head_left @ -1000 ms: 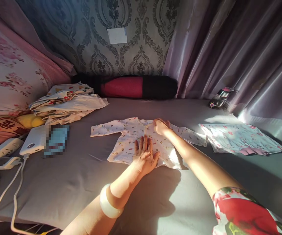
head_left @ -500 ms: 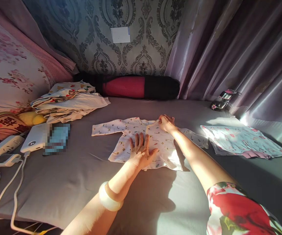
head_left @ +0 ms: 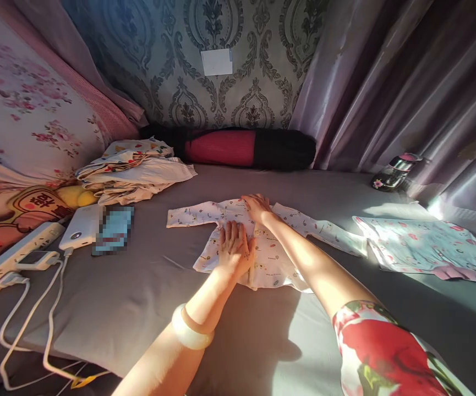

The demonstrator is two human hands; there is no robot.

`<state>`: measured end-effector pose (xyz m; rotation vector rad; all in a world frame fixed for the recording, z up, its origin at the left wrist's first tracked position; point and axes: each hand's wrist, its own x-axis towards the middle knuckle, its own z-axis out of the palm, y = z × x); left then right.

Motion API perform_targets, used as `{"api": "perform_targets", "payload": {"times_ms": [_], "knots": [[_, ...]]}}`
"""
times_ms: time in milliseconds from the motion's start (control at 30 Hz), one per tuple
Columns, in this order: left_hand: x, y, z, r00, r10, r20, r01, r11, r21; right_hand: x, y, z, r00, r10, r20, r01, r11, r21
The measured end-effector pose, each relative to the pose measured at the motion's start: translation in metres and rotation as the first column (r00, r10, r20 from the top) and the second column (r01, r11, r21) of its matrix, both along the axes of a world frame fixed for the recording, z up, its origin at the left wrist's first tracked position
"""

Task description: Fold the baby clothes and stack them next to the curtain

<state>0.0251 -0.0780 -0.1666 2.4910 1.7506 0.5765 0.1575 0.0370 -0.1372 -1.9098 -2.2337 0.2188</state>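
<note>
A small white printed baby top (head_left: 274,258) lies spread flat on the grey bed sheet (head_left: 138,297), sleeves out to both sides. My left hand (head_left: 233,250) lies flat on its lower middle, fingers stretched out and pressed on the cloth. My right hand (head_left: 256,204) rests at the neckline near the top edge, fingers curled down onto the fabric; whether it pinches the cloth is unclear. A white bangle (head_left: 190,333) sits on my left wrist.
A pile of folded baby clothes (head_left: 134,173) lies at the back left. A light blue printed garment (head_left: 423,247) lies at the right. A power bank (head_left: 81,228), power strip (head_left: 10,258) and white cables are at the left. A red and black bolster (head_left: 241,148) lies against the wall. A small bottle (head_left: 392,171) lies by the curtain.
My right hand has slid left along the neckline toward the middle of the top. My left hand has shifted slightly left on the cloth. The camera has turned a little.
</note>
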Motion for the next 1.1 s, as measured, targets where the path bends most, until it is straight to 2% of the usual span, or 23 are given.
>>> {"api": "perform_targets", "payload": {"times_ms": [200,433,633,700,767,867,933,1100], "knots": [[-0.006,0.01,-0.005,0.999,0.021,-0.043,-0.025,0.996,-0.089,-0.022,0.017,-0.001,0.997,0.022,0.069,-0.023,1.0,0.012],[-0.006,0.006,0.005,0.997,0.024,-0.078,-0.039,0.979,-0.198,-0.03,0.015,-0.009,0.996,-0.068,0.065,0.06,0.991,0.122],[-0.012,0.009,0.021,0.999,0.013,-0.047,-0.017,0.994,-0.105,-0.019,0.01,-0.013,0.993,-0.071,-0.09,0.078,0.994,0.078],[-0.017,0.013,0.031,0.999,0.032,-0.042,-0.038,0.99,-0.137,-0.008,-0.002,-0.012,0.985,-0.022,-0.168,0.039,0.994,0.099],[-0.025,0.016,0.041,0.993,0.106,-0.046,-0.112,0.981,-0.159,0.005,-0.022,-0.012,0.974,0.024,-0.226,0.007,0.991,0.137],[-0.041,0.019,0.05,0.961,0.268,-0.068,-0.275,0.95,-0.145,0.026,-0.065,-0.016,0.976,0.042,-0.216,-0.013,0.991,0.132],[-0.053,0.019,0.053,0.941,0.323,-0.101,-0.337,0.923,-0.189,0.037,-0.095,-0.017,0.985,0.028,-0.171,-0.014,0.997,0.079],[-0.07,0.019,0.055,0.942,0.282,-0.179,-0.327,0.89,-0.319,0.045,-0.15,-0.012,0.998,0.064,0.016,-0.063,0.998,-0.028]]}}
